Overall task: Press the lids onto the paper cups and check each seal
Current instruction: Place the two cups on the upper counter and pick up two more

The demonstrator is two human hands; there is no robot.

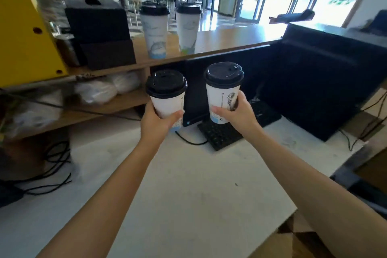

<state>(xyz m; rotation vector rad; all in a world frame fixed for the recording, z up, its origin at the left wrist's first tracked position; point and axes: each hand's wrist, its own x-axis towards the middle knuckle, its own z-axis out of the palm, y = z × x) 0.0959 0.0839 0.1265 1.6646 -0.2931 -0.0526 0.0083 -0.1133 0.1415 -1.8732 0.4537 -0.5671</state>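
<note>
I hold two white paper cups in the air above the white work table (pixel 188 184), both arms stretched forward. My left hand (pixel 156 120) grips the lower body of the left cup (pixel 168 104), which carries a black lid (pixel 166 84). My right hand (pixel 238 112) grips the right cup (pixel 223 100) near its base; its black lid (pixel 224 74) sits on top and is held slightly higher. Two more lidded cups (pixel 156 33) (pixel 187 27) stand upright side by side on the raised wooden counter (pixel 230 37) behind.
A black keyboard (pixel 222 134) and cables lie on the table under the cups. A black monitor back (pixel 314 81) rises at the right, a yellow cabinet (pixel 23 27) at the left. Black boxes (pixel 98 35) sit on the counter; white bags (pixel 100 90) fill the shelf below.
</note>
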